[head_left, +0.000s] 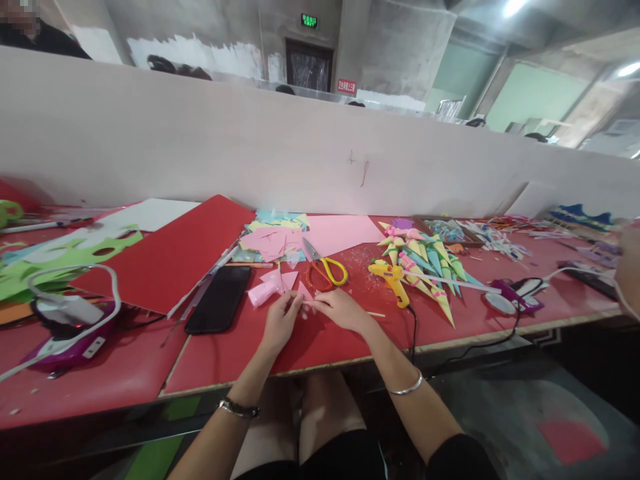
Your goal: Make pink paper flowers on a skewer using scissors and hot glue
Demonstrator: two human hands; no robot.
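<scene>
Their L. hand (pixel 280 319) & R. hand (pixel 343 310): fingertips clamped on pointed pink paper pc. (pixel 304 292), ctr. of frame, over smooth red tabletop (pixel 325 343). Metal-bladed scissors (pixel 311 251) just above; yellow plastic glue gun (pixel 394 283) rt. of ctr.

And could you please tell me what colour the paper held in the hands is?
The paper is pink, as the head view shows.

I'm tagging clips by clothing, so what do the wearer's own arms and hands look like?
The left hand and right hand are both bare. The left wrist wears a dark band with shiny parts, watch or bracelet unclear; the right forearm a silver bangle. A black sleeve covers the right arm higher up.
</scene>
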